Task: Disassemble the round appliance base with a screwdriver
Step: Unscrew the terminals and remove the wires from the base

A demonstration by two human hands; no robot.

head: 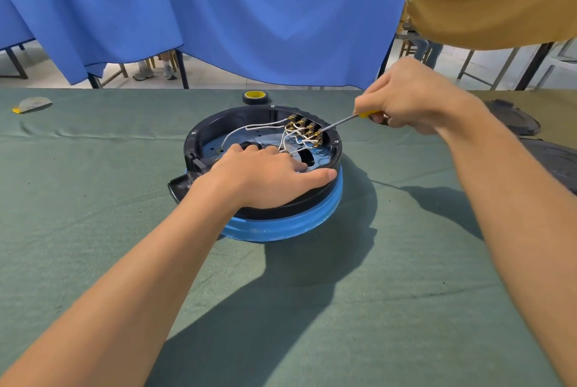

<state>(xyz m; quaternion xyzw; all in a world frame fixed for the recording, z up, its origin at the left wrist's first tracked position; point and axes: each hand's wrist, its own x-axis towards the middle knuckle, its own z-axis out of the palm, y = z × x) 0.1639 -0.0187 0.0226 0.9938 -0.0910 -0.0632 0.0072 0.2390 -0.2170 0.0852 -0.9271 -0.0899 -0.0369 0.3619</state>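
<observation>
Fingers of the right hand [409, 96] are clenched on the screwdriver [346, 120], its shaft angled down-left into the terminal block [307, 130]; the round appliance base [281, 224] is pinned by the left hand [265, 177]

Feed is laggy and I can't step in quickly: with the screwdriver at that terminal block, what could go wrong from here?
1. The screwdriver tip sits among the white wires at the terminal block; a slip could nick or tear one loose.
2. The left hand rests over the appliance base rim, fingers inside near the wires, so a slipped tip could jab them.
3. A freed screw could drop into the open base.
</observation>
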